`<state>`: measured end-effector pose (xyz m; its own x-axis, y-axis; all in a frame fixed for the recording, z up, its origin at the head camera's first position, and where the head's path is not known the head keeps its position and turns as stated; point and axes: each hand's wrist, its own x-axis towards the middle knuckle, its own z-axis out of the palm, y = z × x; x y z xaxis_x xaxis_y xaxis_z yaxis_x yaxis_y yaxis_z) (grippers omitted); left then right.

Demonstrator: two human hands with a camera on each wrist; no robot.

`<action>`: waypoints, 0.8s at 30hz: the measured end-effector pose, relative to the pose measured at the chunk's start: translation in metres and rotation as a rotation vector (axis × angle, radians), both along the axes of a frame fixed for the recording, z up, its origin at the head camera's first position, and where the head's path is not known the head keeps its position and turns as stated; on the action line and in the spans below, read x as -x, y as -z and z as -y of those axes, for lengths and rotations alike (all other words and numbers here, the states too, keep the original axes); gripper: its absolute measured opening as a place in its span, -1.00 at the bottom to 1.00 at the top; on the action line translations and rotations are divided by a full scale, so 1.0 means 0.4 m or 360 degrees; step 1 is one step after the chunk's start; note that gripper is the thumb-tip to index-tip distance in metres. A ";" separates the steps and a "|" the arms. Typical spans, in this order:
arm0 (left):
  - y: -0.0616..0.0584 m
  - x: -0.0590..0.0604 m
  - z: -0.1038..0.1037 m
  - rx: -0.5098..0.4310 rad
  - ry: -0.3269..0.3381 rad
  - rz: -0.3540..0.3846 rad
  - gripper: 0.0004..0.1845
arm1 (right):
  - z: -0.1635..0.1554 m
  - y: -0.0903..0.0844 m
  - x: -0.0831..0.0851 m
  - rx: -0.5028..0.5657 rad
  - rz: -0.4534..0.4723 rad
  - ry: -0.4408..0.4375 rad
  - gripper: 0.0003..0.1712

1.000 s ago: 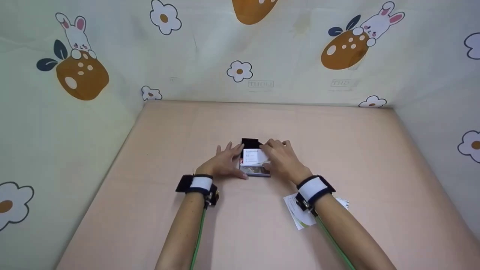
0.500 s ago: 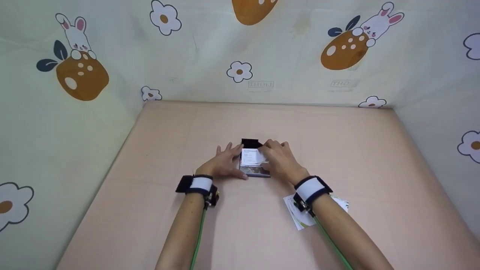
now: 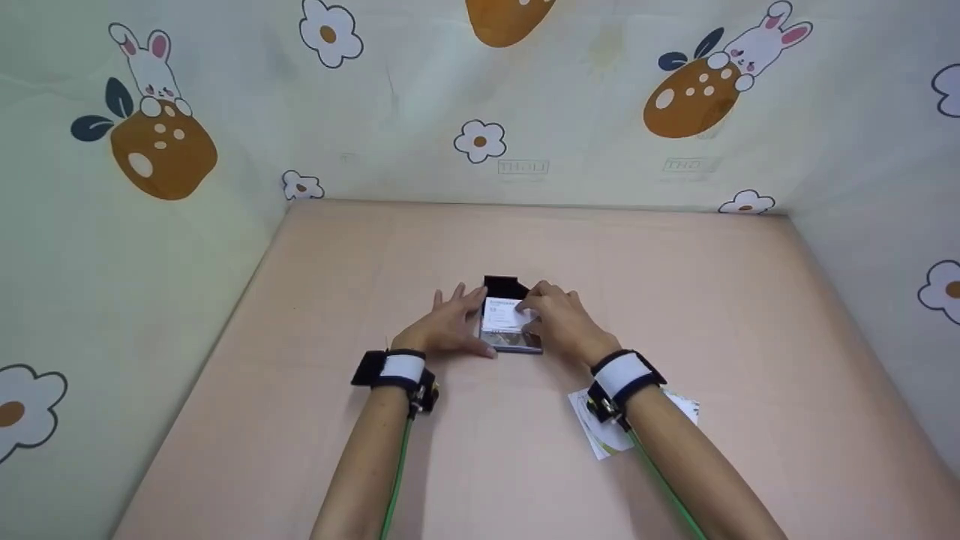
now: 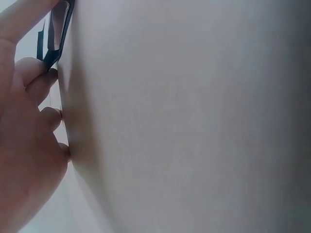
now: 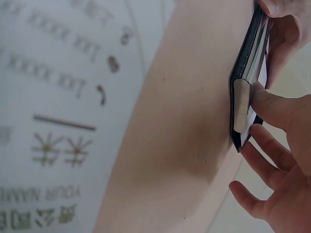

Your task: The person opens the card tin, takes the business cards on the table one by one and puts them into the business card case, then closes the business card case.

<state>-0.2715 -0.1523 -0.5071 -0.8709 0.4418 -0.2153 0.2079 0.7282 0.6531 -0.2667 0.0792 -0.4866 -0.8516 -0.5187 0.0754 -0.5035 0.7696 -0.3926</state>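
An open card case [image 3: 511,348] with a black flap [image 3: 501,286] lies on the table between both hands. A white printed business card [image 3: 501,315] sits on top of it. My left hand [image 3: 442,324] holds the case along its left side, index finger near the far end and thumb at the near corner. From the right, my right hand [image 3: 568,324] has its thumb and index finger at the card's right edge, pinching it. In the right wrist view, the thumb [image 5: 277,108] bears on the upper side of the case, while the other fingers spread beside it.
More printed white cards [image 3: 600,431] lie on the peach tabletop [image 3: 360,262] under the right wrist. A patterned wall covering [image 3: 420,97] rises behind the table and along both sides. Green cables [image 3: 397,472] run down from both wrist straps.
The card on the case shifts slightly left, then back to the right. My right index finger now reaches farther over the card. The left hand stays where it was.
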 end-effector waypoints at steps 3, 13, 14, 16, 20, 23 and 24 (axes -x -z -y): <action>0.000 -0.001 0.000 -0.0007 0.0014 -0.0002 0.27 | -0.003 0.002 -0.001 0.0015 0.0038 -0.0013 -0.66; -0.006 -0.003 -0.003 0.0030 0.0026 -0.0002 0.26 | -0.016 0.016 -0.023 -0.0035 -0.0033 -0.0125 -0.66; -0.007 -0.003 -0.003 0.0034 0.0025 -0.0005 0.26 | -0.017 0.017 -0.027 -0.0045 -0.0041 -0.0133 -0.65; -0.008 -0.003 -0.002 0.0045 0.0025 -0.0013 0.26 | -0.018 0.018 -0.035 -0.0062 -0.0056 -0.0150 -0.61; -0.006 -0.003 0.000 0.0066 0.0022 -0.0009 0.25 | -0.017 0.018 -0.051 -0.0063 -0.0071 -0.0187 -0.56; -0.006 0.000 0.000 0.0068 0.0024 0.0000 0.26 | -0.016 0.014 -0.062 -0.0050 -0.0061 -0.0205 -0.52; -0.007 0.001 0.000 0.0068 0.0026 0.0003 0.26 | -0.016 0.012 -0.065 -0.0050 -0.0062 -0.0208 -0.50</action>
<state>-0.2720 -0.1525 -0.5042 -0.8633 0.4463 -0.2357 0.2190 0.7519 0.6219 -0.2406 0.0856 -0.4915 -0.7733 -0.6277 0.0892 -0.6148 0.7081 -0.3472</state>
